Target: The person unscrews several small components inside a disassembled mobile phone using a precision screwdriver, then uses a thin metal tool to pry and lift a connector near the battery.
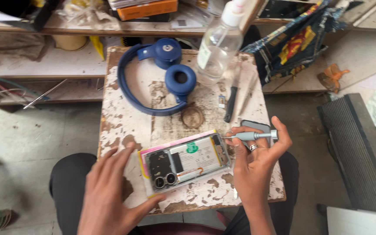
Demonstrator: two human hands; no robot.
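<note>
Worn table (122, 122): headphones (153, 78), bottle (216, 48), opened phone (188, 162).

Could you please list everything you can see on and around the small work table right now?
opened smartphone: one, back cover off, table front
screwdriver: one, grey, tip at the phone's edge
headphones: one pair, blue, table rear
spray bottle: one, clear, rear right
tools: two, dark and grey, right side
table: one, white, peeling paint
patterned cloth: one, multicoloured, right of the table
left hand: beside the phone's camera end
right hand: holds the screwdriver
</note>
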